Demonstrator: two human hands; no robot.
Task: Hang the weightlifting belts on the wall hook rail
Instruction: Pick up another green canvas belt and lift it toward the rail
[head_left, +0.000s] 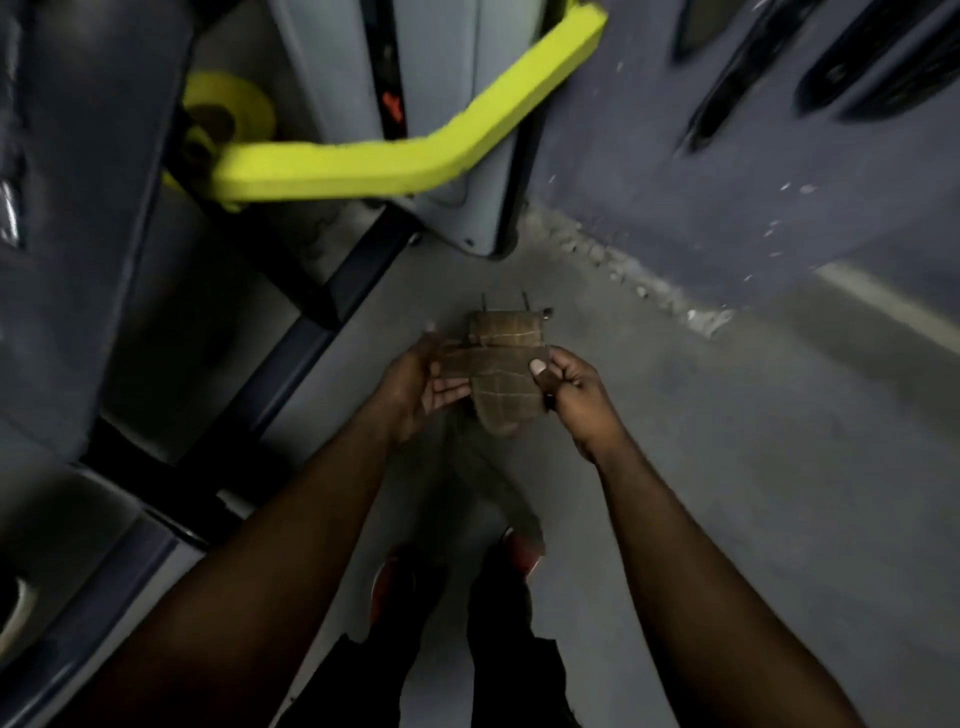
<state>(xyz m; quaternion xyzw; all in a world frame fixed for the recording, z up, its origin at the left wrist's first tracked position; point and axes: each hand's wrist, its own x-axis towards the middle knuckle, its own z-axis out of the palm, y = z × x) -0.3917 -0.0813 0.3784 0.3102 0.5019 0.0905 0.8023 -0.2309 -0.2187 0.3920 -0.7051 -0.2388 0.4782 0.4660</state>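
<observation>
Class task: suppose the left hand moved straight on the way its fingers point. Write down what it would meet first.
The brown belt, which the left hand holds; its fingers point rightward into it. Beyond lies the right hand, though depth is unclear.

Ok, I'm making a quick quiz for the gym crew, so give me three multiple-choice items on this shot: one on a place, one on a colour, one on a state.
1. Where is the brown belt?
A. on a wall hook
B. between the left hand and right hand, above the floor
C. draped over the machine

2. What colour is the machine's angled bar?
A. red
B. white
C. yellow-green

3. How does the belt lie?
A. folded over on itself
B. stretched out straight
C. buckled round a waist

Answers: 1 B, both hands hold its sides; 2 C, it shows bright yellow-green; 3 A, its layers overlap, with the buckle prongs sticking out on top.
</observation>
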